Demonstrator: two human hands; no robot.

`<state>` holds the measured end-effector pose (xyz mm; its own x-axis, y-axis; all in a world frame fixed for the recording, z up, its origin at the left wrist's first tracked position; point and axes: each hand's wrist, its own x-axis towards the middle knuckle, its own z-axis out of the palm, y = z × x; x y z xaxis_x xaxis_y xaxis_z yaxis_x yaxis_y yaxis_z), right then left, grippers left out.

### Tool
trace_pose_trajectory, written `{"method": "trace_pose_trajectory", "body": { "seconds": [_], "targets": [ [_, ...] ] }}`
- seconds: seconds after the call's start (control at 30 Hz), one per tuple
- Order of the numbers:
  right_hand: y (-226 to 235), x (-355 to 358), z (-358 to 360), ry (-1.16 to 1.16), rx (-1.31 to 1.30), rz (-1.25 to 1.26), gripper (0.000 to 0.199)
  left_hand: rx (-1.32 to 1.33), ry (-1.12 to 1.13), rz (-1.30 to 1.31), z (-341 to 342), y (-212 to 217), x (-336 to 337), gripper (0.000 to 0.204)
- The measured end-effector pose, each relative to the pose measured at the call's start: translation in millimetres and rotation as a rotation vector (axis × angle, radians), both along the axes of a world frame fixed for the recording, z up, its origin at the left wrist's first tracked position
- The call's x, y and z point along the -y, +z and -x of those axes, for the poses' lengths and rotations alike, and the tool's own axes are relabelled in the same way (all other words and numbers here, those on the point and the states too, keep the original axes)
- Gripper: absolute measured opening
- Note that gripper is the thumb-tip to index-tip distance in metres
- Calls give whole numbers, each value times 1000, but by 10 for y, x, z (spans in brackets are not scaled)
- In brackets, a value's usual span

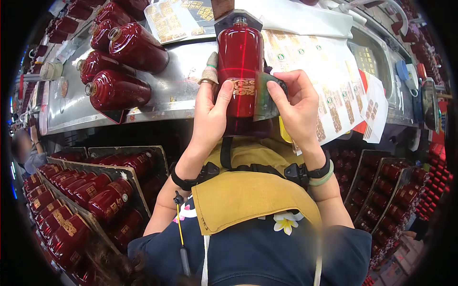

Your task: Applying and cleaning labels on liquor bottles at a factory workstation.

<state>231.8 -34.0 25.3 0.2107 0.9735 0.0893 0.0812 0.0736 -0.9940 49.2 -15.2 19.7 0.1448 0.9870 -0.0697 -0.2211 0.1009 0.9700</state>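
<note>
Two hands grip one red glass bottle, upright in a dark jig at the steel bench edge. Left hand wraps its left side, thumb on the gold label. Right hand presses a dark flexible pad against the bottle's right side. Four unlabelled red bottles lie on the bench, left. Label sheets lie right.
</note>
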Motion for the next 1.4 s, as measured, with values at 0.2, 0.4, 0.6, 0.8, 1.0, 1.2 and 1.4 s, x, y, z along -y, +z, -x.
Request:
{"method": "trace_pose_trajectory", "body": {
  "seconds": [0.2,0.4,0.6,0.8,1.0,1.2,1.4],
  "targets": [
    [196,-95,163,-9,199,-77,14,16,9,-25,-14,-4,-8,59],
    [439,-194,377,2,414,-84,13,38,-98,-34,91,33,-7,64],
    [558,-204,434,14,403,-102,13,-175,-79,-348,183,-80,27,104],
    [505,-206,-121,-166,311,-105,17,-776,79,-780,153,-232,93,87],
    [377,-140,-110,-94,546,-259,23,-660,170,-741,199,-327,108,84],
    [290,-122,-41,158,870,-674,24,-606,215,-674,189,-387,130,81],
    [420,-241,117,146,910,-633,27,-568,206,-621,161,-353,156,79]
  ]
}}
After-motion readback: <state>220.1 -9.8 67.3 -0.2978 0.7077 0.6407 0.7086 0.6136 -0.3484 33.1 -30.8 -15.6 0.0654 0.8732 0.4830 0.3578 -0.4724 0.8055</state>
